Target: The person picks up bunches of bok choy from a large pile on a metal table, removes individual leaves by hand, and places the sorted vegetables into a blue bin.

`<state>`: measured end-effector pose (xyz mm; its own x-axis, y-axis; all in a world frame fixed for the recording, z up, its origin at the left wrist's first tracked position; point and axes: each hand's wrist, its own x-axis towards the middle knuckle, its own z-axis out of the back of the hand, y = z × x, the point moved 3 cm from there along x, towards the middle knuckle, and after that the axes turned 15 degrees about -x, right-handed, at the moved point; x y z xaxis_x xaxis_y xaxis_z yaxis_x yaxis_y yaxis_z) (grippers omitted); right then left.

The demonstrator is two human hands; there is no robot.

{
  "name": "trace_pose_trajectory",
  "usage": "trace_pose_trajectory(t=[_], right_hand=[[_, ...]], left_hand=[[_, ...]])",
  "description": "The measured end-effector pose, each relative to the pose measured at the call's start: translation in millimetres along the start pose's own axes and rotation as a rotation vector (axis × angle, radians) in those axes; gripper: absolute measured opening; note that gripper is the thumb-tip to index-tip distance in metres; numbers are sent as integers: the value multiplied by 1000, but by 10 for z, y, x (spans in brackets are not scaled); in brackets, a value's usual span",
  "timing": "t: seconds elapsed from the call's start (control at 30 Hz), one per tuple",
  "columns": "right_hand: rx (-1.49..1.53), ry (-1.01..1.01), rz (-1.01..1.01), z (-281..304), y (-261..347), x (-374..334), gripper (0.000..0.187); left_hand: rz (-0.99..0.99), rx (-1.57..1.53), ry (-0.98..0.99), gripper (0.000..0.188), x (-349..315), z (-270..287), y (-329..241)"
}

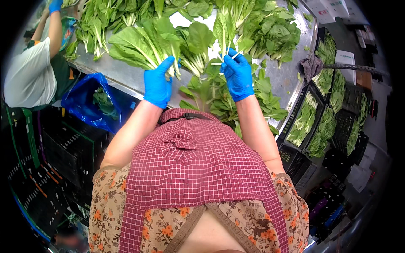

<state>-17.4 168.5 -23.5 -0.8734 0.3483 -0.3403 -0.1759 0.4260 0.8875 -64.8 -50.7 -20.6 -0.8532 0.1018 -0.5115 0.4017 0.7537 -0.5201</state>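
Observation:
My left hand (158, 84), in a blue glove, is closed round the pale stem ends of a bunch of leafy greens (137, 44), whose broad leaves point away from me. To its right, my gloved right hand (237, 76) pinches a few thin white stems of leafy greens (223, 31); their leaves overlap the pile behind, so I cannot tell where they end. Between the hands lies another clump of greens (196, 44). Loose leaves (206, 90) are heaped on the metal table (120, 78) just in front of my apron.
More greens (270, 36) are piled along the far side of the table. An open blue bag (90, 95) with leaves inside hangs at the left edge. Black crates of greens (304, 118) stand at right, near a grey cloth (311, 67) on a bar. A co-worker (31, 76) is at far left.

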Motion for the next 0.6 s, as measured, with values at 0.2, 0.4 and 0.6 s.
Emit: trace_pose_trajectory(t=[0.2,0.4,0.6], right_hand=[[-360,207,9,-469,-68,-440,24],[-291,-5,3,-241,-218,-348,29],[-687,-5,-125,-16,-481,58,44]], left_hand=[[149,164,183,13,-149,-65,272],[147,17,136,21,-103,-32,168],[86,2,148,24,57,29,-65]])
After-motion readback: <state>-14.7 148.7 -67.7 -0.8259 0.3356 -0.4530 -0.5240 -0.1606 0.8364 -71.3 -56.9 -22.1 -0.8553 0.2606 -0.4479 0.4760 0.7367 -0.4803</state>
